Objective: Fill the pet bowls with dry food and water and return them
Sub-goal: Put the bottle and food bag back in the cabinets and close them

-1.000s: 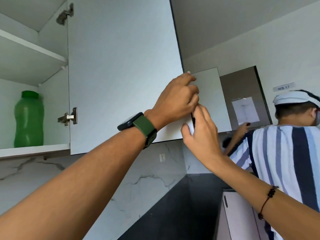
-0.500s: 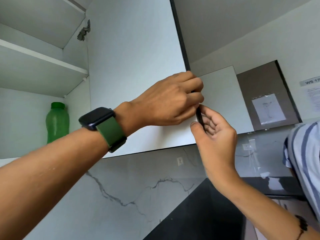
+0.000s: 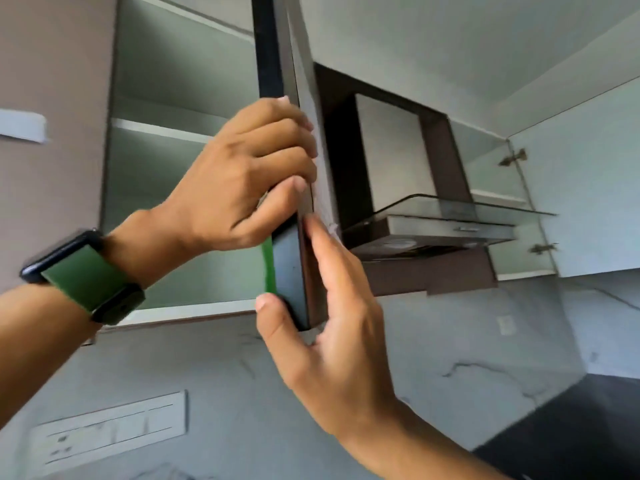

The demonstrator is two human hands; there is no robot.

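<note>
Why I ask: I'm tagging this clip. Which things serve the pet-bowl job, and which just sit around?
In use: cabinet door, held by left hand and right hand; open cabinet.
Just there: chimney hood, switch panel, far cabinet.

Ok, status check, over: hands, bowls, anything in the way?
Left hand grips cabinet door edge; right hand pinches its lower corner. No bowls in view. Door edge-on, hiding all but a green sliver inside.

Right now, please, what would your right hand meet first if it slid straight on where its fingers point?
Likely the left hand, gripping the dark brown cabinet door just above the right hand.
</note>
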